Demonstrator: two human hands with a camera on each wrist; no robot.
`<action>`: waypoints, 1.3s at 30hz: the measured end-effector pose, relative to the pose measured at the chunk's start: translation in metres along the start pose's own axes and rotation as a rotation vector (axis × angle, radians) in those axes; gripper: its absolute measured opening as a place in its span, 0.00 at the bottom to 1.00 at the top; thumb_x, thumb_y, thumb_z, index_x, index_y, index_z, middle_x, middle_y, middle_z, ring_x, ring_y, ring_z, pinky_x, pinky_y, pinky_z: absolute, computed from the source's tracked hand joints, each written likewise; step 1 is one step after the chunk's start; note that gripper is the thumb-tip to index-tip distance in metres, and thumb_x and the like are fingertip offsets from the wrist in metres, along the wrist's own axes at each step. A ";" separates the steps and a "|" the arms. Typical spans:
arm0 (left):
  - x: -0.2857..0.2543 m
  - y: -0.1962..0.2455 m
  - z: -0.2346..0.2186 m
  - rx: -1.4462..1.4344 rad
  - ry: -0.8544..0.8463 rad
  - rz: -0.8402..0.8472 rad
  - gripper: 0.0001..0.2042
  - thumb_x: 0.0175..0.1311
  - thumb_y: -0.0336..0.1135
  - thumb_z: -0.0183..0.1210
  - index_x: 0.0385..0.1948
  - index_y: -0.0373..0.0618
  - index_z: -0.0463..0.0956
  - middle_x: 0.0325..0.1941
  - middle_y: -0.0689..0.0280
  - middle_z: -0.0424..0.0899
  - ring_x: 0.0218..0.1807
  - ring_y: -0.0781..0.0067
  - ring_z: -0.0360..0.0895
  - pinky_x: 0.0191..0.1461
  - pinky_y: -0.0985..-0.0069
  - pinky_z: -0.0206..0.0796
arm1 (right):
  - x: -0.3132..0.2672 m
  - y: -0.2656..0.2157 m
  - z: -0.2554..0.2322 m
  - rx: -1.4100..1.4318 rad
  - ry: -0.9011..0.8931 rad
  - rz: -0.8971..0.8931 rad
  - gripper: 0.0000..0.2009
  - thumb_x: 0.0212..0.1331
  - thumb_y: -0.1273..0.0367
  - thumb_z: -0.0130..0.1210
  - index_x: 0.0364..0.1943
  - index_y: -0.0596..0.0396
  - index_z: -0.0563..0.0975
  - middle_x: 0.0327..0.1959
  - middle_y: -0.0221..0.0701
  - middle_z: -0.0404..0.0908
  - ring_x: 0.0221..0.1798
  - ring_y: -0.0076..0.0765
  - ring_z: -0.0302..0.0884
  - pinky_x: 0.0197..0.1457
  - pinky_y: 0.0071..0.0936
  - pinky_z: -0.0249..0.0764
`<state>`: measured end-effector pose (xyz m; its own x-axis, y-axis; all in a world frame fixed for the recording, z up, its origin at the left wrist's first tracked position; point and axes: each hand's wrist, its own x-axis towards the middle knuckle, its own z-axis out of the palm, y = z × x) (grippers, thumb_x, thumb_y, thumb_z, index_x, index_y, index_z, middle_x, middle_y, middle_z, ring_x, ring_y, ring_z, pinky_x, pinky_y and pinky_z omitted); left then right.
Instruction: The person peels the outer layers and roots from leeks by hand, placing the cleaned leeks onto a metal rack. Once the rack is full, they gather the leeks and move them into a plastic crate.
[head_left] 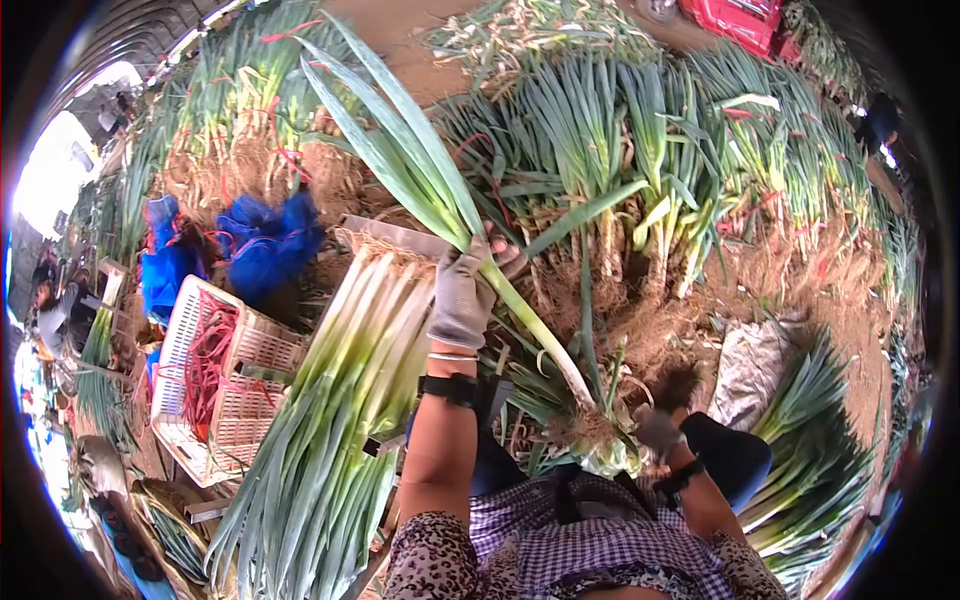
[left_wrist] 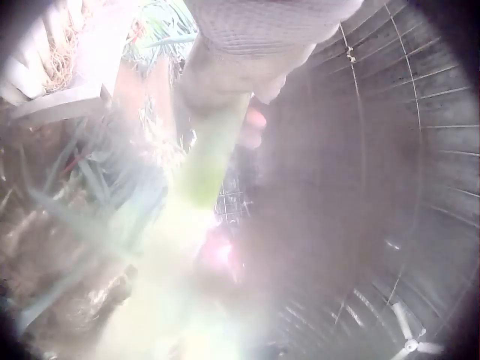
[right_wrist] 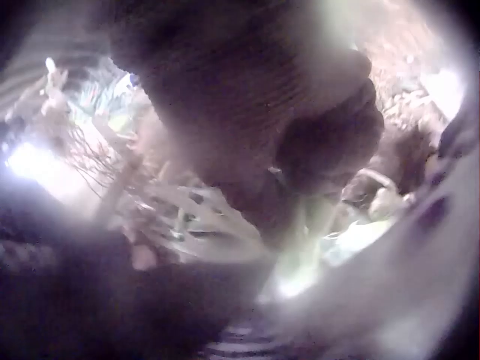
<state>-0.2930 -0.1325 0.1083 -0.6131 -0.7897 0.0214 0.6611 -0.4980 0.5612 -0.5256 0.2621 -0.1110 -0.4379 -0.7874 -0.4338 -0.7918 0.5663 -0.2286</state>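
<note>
In the head view, the left hand, in a pale grey glove, grips a long leek by its stem. Its green leaves fan toward the top left and its roots point down to the right. The left wrist view shows the gloved left hand curled round the green stem, its lower part washed out by glare. Low on the right, beside the leek's root end, is the blurred right hand in a darker glove. Close up, the right hand has curled fingers with a pale green strip coming out from them.
Trimmed leeks lie in a row left of the left arm. Beyond them stands a white plastic basket holding red ties, near blue netting. Bundled leeks stand behind; more leeks and a whitish sack lie right.
</note>
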 end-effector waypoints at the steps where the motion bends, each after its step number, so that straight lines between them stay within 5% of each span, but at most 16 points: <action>1: -0.001 -0.005 0.005 -0.002 -0.014 -0.003 0.12 0.73 0.35 0.50 0.53 0.42 0.69 0.38 0.65 0.77 0.46 0.63 0.78 0.63 0.49 0.67 | -0.009 -0.072 -0.083 0.208 0.126 -0.025 0.21 0.54 0.51 0.60 0.30 0.58 0.77 0.28 0.47 0.81 0.36 0.52 0.83 0.38 0.44 0.76; 3: 0.001 -0.013 0.014 -0.003 -0.048 0.003 0.13 0.73 0.34 0.49 0.54 0.43 0.69 0.40 0.64 0.77 0.47 0.63 0.78 0.63 0.50 0.66 | 0.010 -0.149 -0.152 0.468 0.412 -0.277 0.14 0.56 0.59 0.62 0.35 0.57 0.78 0.26 0.45 0.78 0.28 0.47 0.78 0.35 0.40 0.74; 5: 0.003 -0.024 0.015 -0.020 -0.049 -0.004 0.11 0.72 0.33 0.50 0.53 0.44 0.69 0.42 0.63 0.77 0.48 0.62 0.78 0.61 0.52 0.68 | 0.012 -0.224 -0.217 0.639 0.429 -0.362 0.15 0.56 0.61 0.64 0.42 0.55 0.78 0.34 0.40 0.82 0.30 0.45 0.81 0.38 0.35 0.77; 7: 0.004 -0.036 0.017 -0.029 -0.034 0.004 0.11 0.72 0.32 0.50 0.52 0.44 0.69 0.42 0.63 0.77 0.48 0.62 0.77 0.59 0.53 0.70 | 0.031 -0.264 -0.235 0.431 0.649 -0.470 0.16 0.52 0.65 0.67 0.42 0.57 0.78 0.34 0.40 0.84 0.33 0.39 0.85 0.38 0.34 0.81; 9: 0.001 -0.037 0.029 0.001 0.002 -0.006 0.10 0.71 0.29 0.50 0.51 0.44 0.69 0.42 0.63 0.77 0.46 0.62 0.78 0.54 0.56 0.73 | 0.047 -0.282 -0.239 0.279 0.638 -0.399 0.14 0.55 0.62 0.64 0.39 0.55 0.78 0.31 0.41 0.84 0.32 0.47 0.84 0.35 0.39 0.79; 12: 0.000 -0.046 0.027 0.033 0.096 -0.027 0.11 0.70 0.27 0.51 0.52 0.45 0.69 0.41 0.63 0.77 0.42 0.65 0.79 0.48 0.63 0.76 | 0.046 -0.287 -0.242 0.138 0.508 -0.268 0.13 0.56 0.59 0.60 0.37 0.53 0.79 0.28 0.43 0.83 0.31 0.52 0.82 0.33 0.43 0.77; 16: 0.000 -0.061 0.019 0.258 0.129 -0.051 0.11 0.69 0.25 0.52 0.52 0.44 0.69 0.39 0.64 0.78 0.37 0.69 0.80 0.44 0.72 0.77 | 0.059 -0.277 -0.222 0.042 0.549 -0.275 0.12 0.55 0.62 0.57 0.38 0.54 0.80 0.25 0.45 0.81 0.29 0.51 0.82 0.32 0.42 0.76; 19: -0.005 -0.063 0.026 0.176 0.073 -0.006 0.12 0.70 0.26 0.52 0.53 0.44 0.70 0.40 0.62 0.79 0.39 0.69 0.80 0.45 0.70 0.76 | 0.072 -0.250 -0.210 0.543 0.436 -0.273 0.11 0.56 0.67 0.56 0.41 0.56 0.80 0.21 0.39 0.81 0.23 0.39 0.80 0.29 0.34 0.75; 20: -0.005 -0.060 0.029 0.177 0.034 -0.013 0.13 0.70 0.27 0.52 0.54 0.43 0.69 0.40 0.62 0.79 0.40 0.68 0.80 0.45 0.70 0.76 | 0.073 -0.244 -0.207 0.898 0.225 -0.160 0.10 0.57 0.73 0.55 0.42 0.59 0.80 0.21 0.29 0.80 0.22 0.26 0.76 0.29 0.25 0.72; 23: -0.007 -0.052 0.034 0.168 -0.051 -0.060 0.14 0.71 0.29 0.52 0.56 0.42 0.69 0.42 0.61 0.80 0.42 0.65 0.81 0.48 0.68 0.75 | 0.065 -0.235 -0.210 1.371 -0.021 -0.104 0.07 0.54 0.69 0.59 0.33 0.59 0.81 0.26 0.38 0.82 0.26 0.26 0.77 0.35 0.25 0.75; 28: -0.007 -0.055 0.040 0.166 -0.072 -0.098 0.13 0.72 0.30 0.49 0.56 0.40 0.69 0.42 0.60 0.81 0.44 0.62 0.81 0.51 0.66 0.74 | 0.041 -0.264 -0.221 0.693 0.521 -0.307 0.12 0.57 0.62 0.63 0.32 0.57 0.80 0.28 0.40 0.82 0.29 0.39 0.81 0.35 0.30 0.75; 31: -0.004 -0.055 0.036 0.151 -0.073 -0.101 0.13 0.72 0.29 0.50 0.55 0.40 0.70 0.42 0.59 0.81 0.45 0.61 0.81 0.53 0.63 0.75 | 0.049 -0.257 -0.208 0.781 0.593 -0.316 0.11 0.59 0.63 0.62 0.31 0.57 0.80 0.23 0.40 0.80 0.24 0.36 0.78 0.32 0.32 0.74; 33: -0.001 -0.047 0.033 0.145 -0.095 -0.059 0.12 0.72 0.29 0.50 0.54 0.41 0.70 0.42 0.58 0.81 0.44 0.61 0.81 0.54 0.60 0.75 | 0.062 -0.242 -0.196 0.990 0.455 -0.130 0.07 0.61 0.69 0.59 0.31 0.61 0.80 0.21 0.32 0.76 0.23 0.23 0.66 0.28 0.27 0.67; 35: 0.000 -0.038 0.033 0.143 -0.042 -0.033 0.11 0.71 0.29 0.51 0.52 0.42 0.71 0.40 0.59 0.81 0.41 0.61 0.82 0.52 0.60 0.77 | 0.054 -0.230 -0.197 0.767 0.354 -0.031 0.07 0.61 0.69 0.58 0.33 0.60 0.80 0.23 0.33 0.79 0.23 0.24 0.71 0.29 0.27 0.70; 38: 0.000 -0.047 0.032 0.149 0.030 0.020 0.10 0.70 0.28 0.52 0.51 0.44 0.72 0.38 0.61 0.80 0.39 0.62 0.82 0.47 0.63 0.78 | 0.038 -0.254 -0.208 0.792 0.575 -0.311 0.09 0.61 0.66 0.60 0.34 0.59 0.80 0.24 0.35 0.82 0.25 0.28 0.77 0.31 0.28 0.74; 39: -0.001 -0.052 0.035 0.197 0.082 0.038 0.10 0.70 0.27 0.52 0.50 0.45 0.72 0.38 0.62 0.80 0.39 0.63 0.82 0.46 0.64 0.78 | 0.038 -0.264 -0.216 0.597 0.627 -0.335 0.10 0.58 0.65 0.61 0.35 0.58 0.80 0.26 0.37 0.83 0.27 0.33 0.82 0.32 0.31 0.77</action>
<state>-0.3416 -0.0935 0.1078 -0.5467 -0.8371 -0.0170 0.5812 -0.3940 0.7121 -0.4244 0.0304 0.1211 -0.5138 -0.8216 0.2470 -0.6442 0.1793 -0.7435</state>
